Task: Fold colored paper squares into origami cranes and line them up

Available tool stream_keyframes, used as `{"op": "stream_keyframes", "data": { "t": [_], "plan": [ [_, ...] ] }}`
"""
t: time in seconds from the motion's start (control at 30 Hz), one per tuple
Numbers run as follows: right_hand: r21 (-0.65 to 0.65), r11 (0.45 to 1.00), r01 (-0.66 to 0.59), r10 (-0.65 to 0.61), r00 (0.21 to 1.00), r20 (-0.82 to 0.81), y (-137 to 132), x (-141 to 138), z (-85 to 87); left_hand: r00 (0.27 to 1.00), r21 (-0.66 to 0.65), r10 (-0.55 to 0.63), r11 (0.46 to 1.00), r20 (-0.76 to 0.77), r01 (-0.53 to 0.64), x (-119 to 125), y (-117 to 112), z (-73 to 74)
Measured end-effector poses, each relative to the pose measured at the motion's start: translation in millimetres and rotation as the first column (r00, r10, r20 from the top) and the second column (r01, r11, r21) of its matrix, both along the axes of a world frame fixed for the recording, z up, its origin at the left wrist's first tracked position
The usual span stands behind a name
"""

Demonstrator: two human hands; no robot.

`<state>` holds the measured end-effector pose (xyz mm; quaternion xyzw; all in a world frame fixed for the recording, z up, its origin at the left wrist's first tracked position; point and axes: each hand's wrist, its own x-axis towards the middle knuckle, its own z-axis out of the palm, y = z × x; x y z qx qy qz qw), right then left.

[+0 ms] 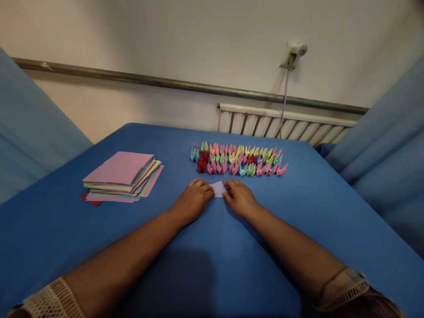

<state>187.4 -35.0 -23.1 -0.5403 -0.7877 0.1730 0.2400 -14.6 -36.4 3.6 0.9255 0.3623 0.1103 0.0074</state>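
Observation:
A small folded piece of pale lilac paper (pixel 218 189) lies on the blue table between my two hands. My left hand (pixel 195 197) rests on its left edge, fingers curled together and covering that side. At the right edge, my right hand (pixel 241 196) pinches the paper between thumb and fingers. Just beyond my hands, several rows of small folded paper cranes (pixel 234 167) stand upright in many colours, among them pink, red, yellow, green and blue.
To the left sits a thick, uneven stack of coloured paper sheets (pixel 119 168), pink on top. A blue cloth (pixel 218 256) covers the table. Behind it are a radiator (pixel 265 121), a metal pipe (pixel 159 82) and a wall socket (pixel 291 55) with a cable. Blue curtains (pixel 391 145) hang at both sides.

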Motion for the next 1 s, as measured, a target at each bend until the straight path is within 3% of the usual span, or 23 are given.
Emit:
{"op": "stream_keyframes", "data": {
  "t": [0.27,0.33,0.4,0.47,0.7,0.87,1.0],
  "plan": [
    [-0.232,0.967,-0.105,0.057,0.977,-0.204,-19,-13,3.1,0.995,-0.049,0.07,0.997,0.072,-0.067,-11,5,2.8],
    [-0.198,0.978,-0.071,0.033,0.982,-0.187,-16,-10,3.0,0.994,-0.068,0.074,0.995,0.082,-0.069,-11,3,4.5],
    [-0.073,0.997,0.019,-0.028,0.993,-0.119,-11,-6,2.9,0.995,-0.071,0.068,0.996,0.071,-0.063,-9,0,6.0],
    [0.0,1.0,0.025,-0.025,0.996,-0.086,-4,-3,2.4,0.996,-0.064,0.068,0.996,0.057,-0.064,-6,-3,6.9],
    [-0.114,0.992,-0.063,0.037,0.976,-0.216,1,-6,-5.1,0.993,-0.081,0.082,0.994,0.08,-0.076,-6,-7,6.9],
    [-0.289,0.937,-0.194,0.063,0.911,-0.408,-6,-11,-14.2,0.991,-0.121,0.078,0.991,0.105,-0.066,-8,-13,9.9],
    [-0.4,0.854,-0.333,0.06,0.826,-0.56,-8,-10,-11.0,0.994,-0.127,0.078,0.99,0.077,-0.068,-4,-20,8.9]
  ]
}}
